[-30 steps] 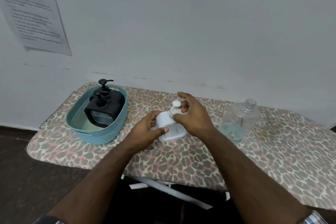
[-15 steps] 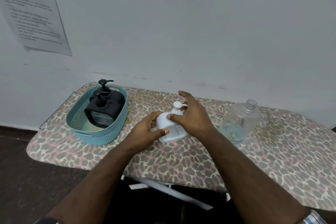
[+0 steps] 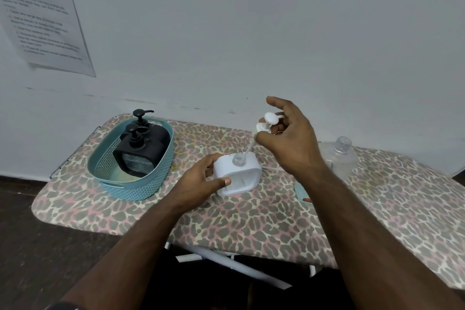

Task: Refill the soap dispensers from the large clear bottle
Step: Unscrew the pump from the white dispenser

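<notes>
Head view, white dispenser: the white dispenser (image 3: 236,175) stands near the middle of the leopard-print surface (image 3: 251,224), its neck open and uncapped.
Pump: the white pump head (image 3: 267,122) is lifted above the neck, its clear dip tube (image 3: 247,150) slanting down with the lower end at or just inside the opening.
Right hand: the right hand (image 3: 289,138) pinches the pump collar between thumb and fingers, the remaining fingers spread loosely above it.
Left hand: the left hand (image 3: 201,178) grips the dispenser body, fingers curled round its left side and thumb across the front face, pinning it down.
Large bottle: the large clear bottle (image 3: 338,160) sits to the right of the dispenser, partly behind the right wrist, cap off, only a little liquid showing low inside.
Other dispensers: two black pump dispensers (image 3: 141,151) stand in the teal basket (image 3: 130,184) at the left end, pumps on.
Step in hand, as I judge it: drawing the pump clear so the bottle can be poured.
Doing it well: lift straight along the tube until its tip clears the neck, keep the left hand's hold firm so the light body does not tip, and lay the pump aside where drips from the tube stay off the pouring path.
</notes>
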Available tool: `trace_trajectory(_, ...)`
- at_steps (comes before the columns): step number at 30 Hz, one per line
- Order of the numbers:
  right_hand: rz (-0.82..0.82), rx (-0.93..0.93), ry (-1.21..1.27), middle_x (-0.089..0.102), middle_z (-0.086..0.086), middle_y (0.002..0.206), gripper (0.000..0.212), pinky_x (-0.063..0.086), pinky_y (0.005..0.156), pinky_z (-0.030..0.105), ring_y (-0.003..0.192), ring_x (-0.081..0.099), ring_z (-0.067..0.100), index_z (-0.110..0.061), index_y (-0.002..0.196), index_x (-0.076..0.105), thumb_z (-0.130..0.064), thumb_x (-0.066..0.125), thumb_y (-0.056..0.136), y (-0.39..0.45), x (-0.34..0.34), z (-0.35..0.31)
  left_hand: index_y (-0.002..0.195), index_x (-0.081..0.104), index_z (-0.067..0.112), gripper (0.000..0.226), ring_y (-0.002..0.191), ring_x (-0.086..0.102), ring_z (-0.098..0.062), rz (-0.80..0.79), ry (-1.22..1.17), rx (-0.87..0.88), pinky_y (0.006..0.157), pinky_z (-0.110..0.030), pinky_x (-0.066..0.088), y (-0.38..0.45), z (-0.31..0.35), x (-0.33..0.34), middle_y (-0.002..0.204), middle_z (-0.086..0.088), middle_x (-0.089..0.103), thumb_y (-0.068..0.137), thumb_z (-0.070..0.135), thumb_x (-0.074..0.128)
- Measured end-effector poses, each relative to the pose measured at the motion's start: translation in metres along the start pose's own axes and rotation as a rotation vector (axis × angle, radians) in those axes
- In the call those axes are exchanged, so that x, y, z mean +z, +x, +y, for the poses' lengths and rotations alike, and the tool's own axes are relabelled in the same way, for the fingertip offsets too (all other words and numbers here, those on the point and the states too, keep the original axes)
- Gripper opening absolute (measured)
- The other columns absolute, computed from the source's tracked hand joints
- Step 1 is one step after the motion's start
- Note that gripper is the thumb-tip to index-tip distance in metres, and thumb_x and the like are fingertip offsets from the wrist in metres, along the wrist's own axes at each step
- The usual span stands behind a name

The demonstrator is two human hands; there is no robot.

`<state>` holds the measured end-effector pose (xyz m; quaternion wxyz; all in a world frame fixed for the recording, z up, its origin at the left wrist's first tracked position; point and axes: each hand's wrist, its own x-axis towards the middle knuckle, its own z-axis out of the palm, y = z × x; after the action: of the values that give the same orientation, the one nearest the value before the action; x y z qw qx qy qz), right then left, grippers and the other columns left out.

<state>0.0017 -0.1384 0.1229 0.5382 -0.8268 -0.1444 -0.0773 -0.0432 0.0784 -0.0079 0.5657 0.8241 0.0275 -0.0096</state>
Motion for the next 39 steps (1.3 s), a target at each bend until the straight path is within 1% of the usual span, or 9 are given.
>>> trace_trajectory(5,0.036,-0.039,0.059,0.067,-0.009,0.11,0.067,0.058,0.091,0.037,0.09,0.065,0.006,-0.041,0.131,0.057,-0.014,0.08,0.074,-0.007,-0.005,-0.001,0.131,0.057,0.039,0.066,0.126,0.06,-0.011,0.0,-0.01,0.002,0.105,-0.05,0.052,-0.001,0.001,0.0,0.131,0.018,0.063,0.069,0.051,0.077)
trace_trajectory(10,0.05,-0.043,0.076,0.068,-0.007,0.106,0.063,0.059,0.088,0.044,0.091,0.067,0.012,-0.04,0.129,0.06,-0.028,0.075,0.069,-0.015,-0.007,0.009,0.132,0.057,0.036,0.067,0.125,0.061,-0.01,-0.003,-0.039,-0.001,0.104,-0.05,0.053,-0.002,0.003,0.001,0.13,0.017,0.064,0.069,0.048,0.077)
trace_trajectory(14,0.215,-0.09,0.138,0.07,-0.01,0.105,0.049,0.058,0.085,0.034,0.095,0.069,0.012,-0.036,0.119,0.066,-0.021,0.075,0.073,-0.022,-0.019,0.016,0.131,0.058,0.036,0.067,0.125,0.062,-0.011,0.002,-0.044,0.0,0.104,-0.05,0.053,-0.002,0.003,0.0,0.13,0.016,0.064,0.068,0.049,0.077)
trace_trajectory(19,0.361,-0.112,0.022,0.067,-0.009,0.097,0.03,0.054,0.074,0.024,0.088,0.066,0.01,-0.026,0.094,0.068,-0.007,0.081,0.076,-0.039,-0.012,0.04,0.123,0.061,0.037,0.062,0.122,0.063,-0.013,0.03,-0.052,0.003,0.102,-0.052,0.054,-0.002,0.004,0.001,0.126,0.014,0.066,0.066,0.051,0.079)
trace_trajectory(23,0.364,-0.112,-0.129,0.06,-0.001,0.09,0.027,0.043,0.066,0.008,0.08,0.059,0.01,-0.013,0.083,0.061,0.002,0.08,0.072,-0.056,0.015,0.074,0.118,0.06,0.04,0.059,0.121,0.062,-0.012,0.086,-0.018,-0.002,0.103,-0.048,0.053,-0.003,0.004,-0.003,0.125,0.015,0.065,0.064,0.056,0.078)
trace_trajectory(27,0.328,-0.068,-0.231,0.055,-0.001,0.084,0.031,0.036,0.065,0.009,0.074,0.05,0.013,-0.015,0.076,0.055,0.005,0.078,0.07,-0.07,0.048,0.11,0.118,0.062,0.037,0.06,0.121,0.062,-0.014,0.104,-0.018,0.009,0.105,-0.051,0.051,-0.004,0.004,-0.008,0.124,0.014,0.066,0.064,0.056,0.079)
trace_trajectory(29,0.329,-0.004,-0.251,0.051,-0.003,0.083,0.033,0.034,0.065,0.012,0.074,0.047,0.012,-0.018,0.075,0.053,0.004,0.077,0.071,-0.073,0.059,0.123,0.118,0.062,0.037,0.059,0.121,0.061,-0.015,0.106,-0.013,0.012,0.105,-0.051,0.051,-0.005,0.005,-0.009,0.125,0.014,0.066,0.065,0.055,0.079)
trace_trajectory(34,0.328,0.074,-0.281,0.05,-0.001,0.086,0.026,0.041,0.069,0.029,0.076,0.048,0.018,-0.014,0.077,0.054,0.0,0.075,0.075,-0.077,0.072,0.138,0.12,0.062,0.036,0.061,0.12,0.061,-0.012,0.102,-0.011,0.019,0.106,-0.049,0.05,-0.009,0.005,-0.009,0.125,0.015,0.066,0.065,0.054,0.078)
trace_trajectory(39,0.236,0.234,-0.342,0.052,-0.006,0.083,0.025,0.047,0.072,0.042,0.076,0.051,0.021,-0.021,0.08,0.05,-0.02,0.075,0.075,-0.076,0.069,0.144,0.114,0.061,0.044,0.052,0.12,0.061,-0.011,0.091,-0.01,0.008,0.105,-0.047,0.051,-0.009,0.01,-0.006,0.125,0.015,0.065,0.066,0.049,0.079)
